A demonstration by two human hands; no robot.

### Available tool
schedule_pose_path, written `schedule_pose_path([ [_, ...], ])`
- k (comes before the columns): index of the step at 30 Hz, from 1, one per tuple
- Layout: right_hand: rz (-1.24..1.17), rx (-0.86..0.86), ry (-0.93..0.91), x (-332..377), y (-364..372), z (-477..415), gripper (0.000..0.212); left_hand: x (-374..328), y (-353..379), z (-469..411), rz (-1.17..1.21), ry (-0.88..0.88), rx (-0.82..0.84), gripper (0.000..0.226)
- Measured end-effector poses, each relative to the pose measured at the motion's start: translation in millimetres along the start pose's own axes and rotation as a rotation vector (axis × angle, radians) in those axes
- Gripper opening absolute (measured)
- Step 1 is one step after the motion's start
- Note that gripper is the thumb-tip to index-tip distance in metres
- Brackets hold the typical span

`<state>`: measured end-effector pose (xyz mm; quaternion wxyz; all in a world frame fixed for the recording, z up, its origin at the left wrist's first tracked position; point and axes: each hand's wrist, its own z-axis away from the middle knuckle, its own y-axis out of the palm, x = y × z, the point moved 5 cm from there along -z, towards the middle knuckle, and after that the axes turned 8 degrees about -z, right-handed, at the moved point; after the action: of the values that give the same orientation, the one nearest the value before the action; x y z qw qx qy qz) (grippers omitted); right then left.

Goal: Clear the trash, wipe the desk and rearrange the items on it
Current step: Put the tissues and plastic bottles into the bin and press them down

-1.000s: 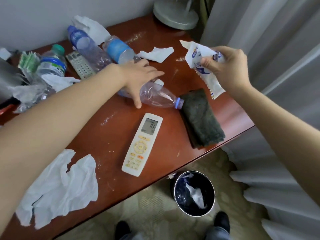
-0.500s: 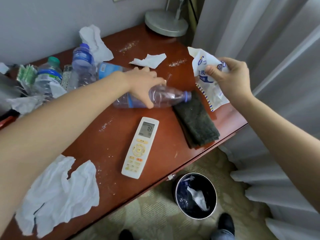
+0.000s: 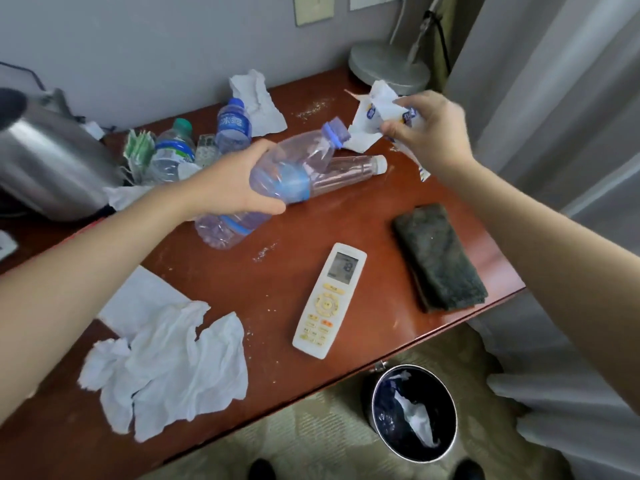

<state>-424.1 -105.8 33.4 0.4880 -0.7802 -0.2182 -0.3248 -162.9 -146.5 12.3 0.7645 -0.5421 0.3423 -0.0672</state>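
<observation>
2 hands w/ bottle, wrapper; remote, cloth, tissues, bin nearby.

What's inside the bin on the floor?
The bin holds a dark bag with crumpled white paper lying in it. The bag and paper cover the bottom, so anything beneath stays hidden.

bare forearms run out to the left hand and right hand, unsleeved as far as the view reaches; low down, rounded toes of two dark shoes show.
</observation>
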Motion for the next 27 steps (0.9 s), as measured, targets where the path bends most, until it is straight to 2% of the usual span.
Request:
schedule_pose_path([
  [5, 0.207, 0.584, -0.190, -8.1, 88.8, -18.5, 0.065, 41.7, -14.2, 23.4, 0.126, -0.141, -0.137, 0.074],
  [10, 0.605, 0.806, -0.155, -29.6, 112.4, -9.3, 0.094, 51.9, -10.1, 31.1, 0.192, -0.185, -0.145, 0.074],
  [13, 0.596, 0.806, -0.144, -35.8, 113.4, -2.4, 0.097, 48.2, -4.8, 30.8, 0.207, -0.197, -0.150, 0.074],
  [17, 0.489, 0.712, -0.095, -31.7, 94.1, -0.7, 0.093, 29.2, -3.6, 28.4, 0.239, -0.183, -0.180, 0.063],
  [21, 0.450, 0.623, -0.041, -29.3, 39.3, -5.7, 0.096, 4.5, -15.5, 27.0, 0.360, -0.185, -0.239, 0.060],
  [25, 0.328, 0.488, 0.069, -30.4, -28.2, -0.6, 0.095, -32.0, -12.8, 31.7, 0.321, -0.201, -0.288, 0.045],
  [27, 0.270, 0.476, 0.071, -28.2, -54.7, 11.0, 0.094, -57.0, -0.3, 38.7, 0.381, -0.222, -0.260, 0.052],
])
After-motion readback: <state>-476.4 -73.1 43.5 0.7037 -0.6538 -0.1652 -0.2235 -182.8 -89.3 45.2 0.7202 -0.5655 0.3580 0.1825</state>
